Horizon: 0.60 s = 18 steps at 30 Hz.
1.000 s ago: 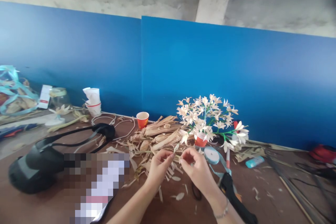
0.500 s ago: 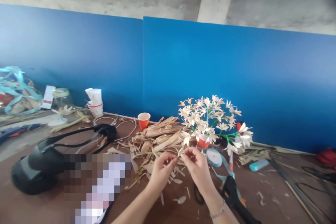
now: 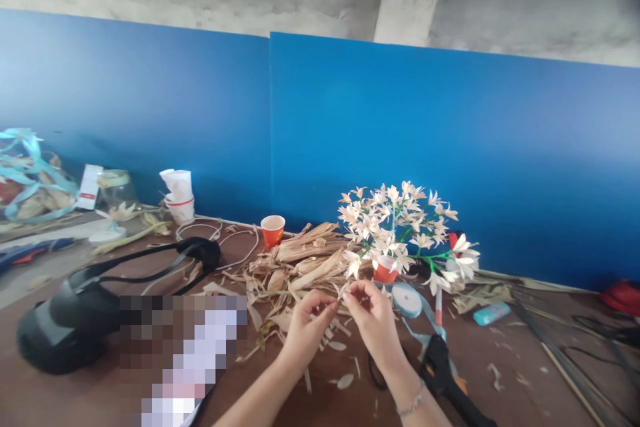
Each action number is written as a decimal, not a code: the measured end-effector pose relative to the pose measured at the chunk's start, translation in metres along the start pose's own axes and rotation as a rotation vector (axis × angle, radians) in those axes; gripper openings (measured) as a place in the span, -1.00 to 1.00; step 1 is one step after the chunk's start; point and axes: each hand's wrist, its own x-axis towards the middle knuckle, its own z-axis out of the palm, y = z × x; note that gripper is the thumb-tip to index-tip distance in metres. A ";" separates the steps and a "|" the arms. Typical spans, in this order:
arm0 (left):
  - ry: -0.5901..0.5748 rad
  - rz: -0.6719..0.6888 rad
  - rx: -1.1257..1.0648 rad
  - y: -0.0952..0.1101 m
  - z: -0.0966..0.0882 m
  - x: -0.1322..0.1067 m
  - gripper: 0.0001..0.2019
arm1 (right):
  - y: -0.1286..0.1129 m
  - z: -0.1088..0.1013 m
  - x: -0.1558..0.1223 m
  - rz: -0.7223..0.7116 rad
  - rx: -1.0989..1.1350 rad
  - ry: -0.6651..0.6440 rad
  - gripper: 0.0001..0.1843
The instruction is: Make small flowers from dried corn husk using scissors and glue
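Observation:
My left hand (image 3: 306,328) and my right hand (image 3: 373,320) meet above a brown table (image 3: 500,387), fingertips pinched together on a small pale husk petal (image 3: 341,293). Just beyond them lies a heap of dried corn husks (image 3: 300,260). A bunch of cream husk flowers (image 3: 400,227) on green stems stands in a red cup (image 3: 384,271) behind my right hand. Cut petals (image 3: 344,381) lie scattered under my wrists.
A light blue ribbon roll (image 3: 404,298) and a black glue gun (image 3: 445,373) lie right of my right hand. A red paper cup (image 3: 273,229) stands at the back; a black headset (image 3: 75,320) lies left. Blue wall panels (image 3: 450,147) close the far edge.
Both hands stay pinched on the petal; they sit slightly lower and closer to me than a second ago. The view has shifted a little.

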 end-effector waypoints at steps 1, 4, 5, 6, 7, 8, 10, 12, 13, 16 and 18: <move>-0.001 0.005 0.002 0.000 0.000 0.000 -0.80 | 0.000 0.000 0.000 -0.002 -0.008 0.003 -0.83; -0.004 0.018 0.005 0.000 0.000 0.000 -0.82 | 0.000 0.000 0.000 -0.003 -0.033 0.006 -0.82; -0.004 0.021 0.006 0.000 0.000 0.000 -0.82 | 0.000 0.000 0.000 -0.002 -0.041 0.004 -0.82; -0.003 0.024 0.009 0.000 0.000 0.000 -0.82 | -0.001 -0.001 0.000 -0.002 -0.047 0.002 -0.83; -0.003 0.026 0.013 -0.001 0.000 0.000 -0.81 | -0.001 -0.001 0.000 -0.003 -0.052 -0.002 -0.84; -0.004 0.029 0.016 -0.001 0.000 0.000 -0.81 | -0.001 -0.001 -0.001 -0.004 -0.053 -0.006 -0.85; -0.001 0.032 0.019 -0.002 -0.001 0.001 -0.81 | -0.002 -0.001 -0.001 -0.005 -0.041 -0.011 -0.86; 0.007 0.036 0.017 -0.002 -0.001 0.001 -0.81 | -0.002 -0.002 -0.002 0.010 -0.004 -0.001 -0.84; 0.015 0.039 0.015 -0.003 -0.001 0.001 -0.81 | -0.002 -0.001 -0.002 0.025 0.020 0.007 -0.80; 0.032 0.057 0.009 -0.004 -0.002 0.001 -0.81 | -0.002 -0.002 -0.002 0.090 0.088 0.030 -0.73; 0.033 0.072 0.009 -0.004 -0.002 0.001 -0.81 | -0.004 -0.002 -0.001 0.150 0.120 0.014 -0.74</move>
